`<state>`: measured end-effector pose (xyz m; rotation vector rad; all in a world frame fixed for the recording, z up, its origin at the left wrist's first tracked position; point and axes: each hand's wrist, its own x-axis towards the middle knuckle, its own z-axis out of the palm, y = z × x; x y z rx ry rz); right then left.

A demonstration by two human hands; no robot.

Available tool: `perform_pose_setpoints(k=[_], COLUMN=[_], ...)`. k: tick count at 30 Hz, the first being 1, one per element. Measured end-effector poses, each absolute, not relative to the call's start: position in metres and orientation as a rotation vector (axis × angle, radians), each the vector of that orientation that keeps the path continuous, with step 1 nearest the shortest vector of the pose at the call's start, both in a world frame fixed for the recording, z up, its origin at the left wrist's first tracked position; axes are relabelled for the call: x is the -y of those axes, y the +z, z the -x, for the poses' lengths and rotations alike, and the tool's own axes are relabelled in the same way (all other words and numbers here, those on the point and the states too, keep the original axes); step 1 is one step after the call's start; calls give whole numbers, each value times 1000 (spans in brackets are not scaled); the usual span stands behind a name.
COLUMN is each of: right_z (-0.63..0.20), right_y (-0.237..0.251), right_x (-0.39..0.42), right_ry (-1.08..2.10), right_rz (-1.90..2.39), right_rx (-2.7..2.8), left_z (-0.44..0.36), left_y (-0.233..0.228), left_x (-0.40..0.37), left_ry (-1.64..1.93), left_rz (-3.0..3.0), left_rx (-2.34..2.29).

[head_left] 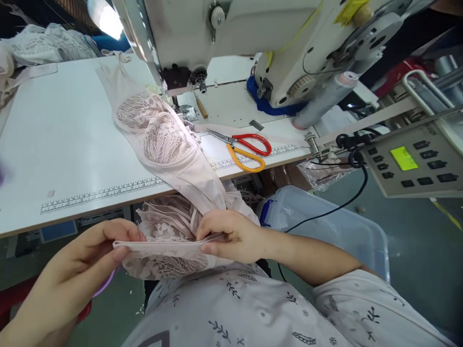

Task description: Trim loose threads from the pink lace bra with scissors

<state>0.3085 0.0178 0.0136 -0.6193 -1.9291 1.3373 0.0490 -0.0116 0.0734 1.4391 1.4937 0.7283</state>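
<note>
Pinching before the desk (72, 144), left fingers (115, 259) and right fingers (217, 248) hold a likely soft lace garment (164, 265), best gripped edgewise.

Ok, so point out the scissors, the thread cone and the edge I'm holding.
Scissors (230, 140): head view, at the pivot between blades and handles.
Thread cone (324, 102): head view, middle of the wound grey thread.
Held edge (162, 246): head view, midway along the pale strip.

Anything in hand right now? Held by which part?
Yes: a pale pink lace garment, by its upper edge. The left hand pinches one end of that edge; the right hand pinches it farther along.
</note>
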Motion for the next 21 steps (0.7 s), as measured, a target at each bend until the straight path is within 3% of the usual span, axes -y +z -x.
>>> perform_pose_setpoints(k=[8, 13, 21], right_z=[-313, -317, -317], right_y=[-1, -7, -11], right_x=[-13, -11, -9], right_ry=[1730, 1793, 1705], right_rz=[836, 926, 960], right_rx=[1643, 1615, 1670], left_z=[-66, -69, -71], left_y=[66, 64, 53], left_x=[0, -4, -3], left_ry=[758, 661, 855], left_rz=[-1306, -1218, -1277], left_rx=[-1415, -1356, -1301])
